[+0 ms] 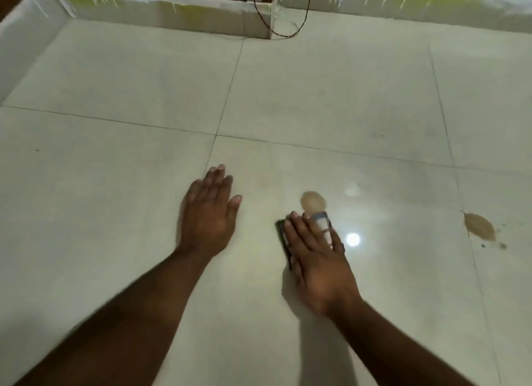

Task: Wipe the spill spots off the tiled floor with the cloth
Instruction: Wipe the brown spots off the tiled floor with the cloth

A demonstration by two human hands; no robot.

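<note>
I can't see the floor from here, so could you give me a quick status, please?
Left hand flat on tile; right hand pressing cloth. Two brown spill spots remain. Nothing in the way.

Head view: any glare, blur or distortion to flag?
Head view: a lamp's glare spot on the glossy tiled floor beside the right hand; left hand edges motion-blurred; wide-angle bends the grout lines; shadow falls under the right hand on the cloth.
</note>
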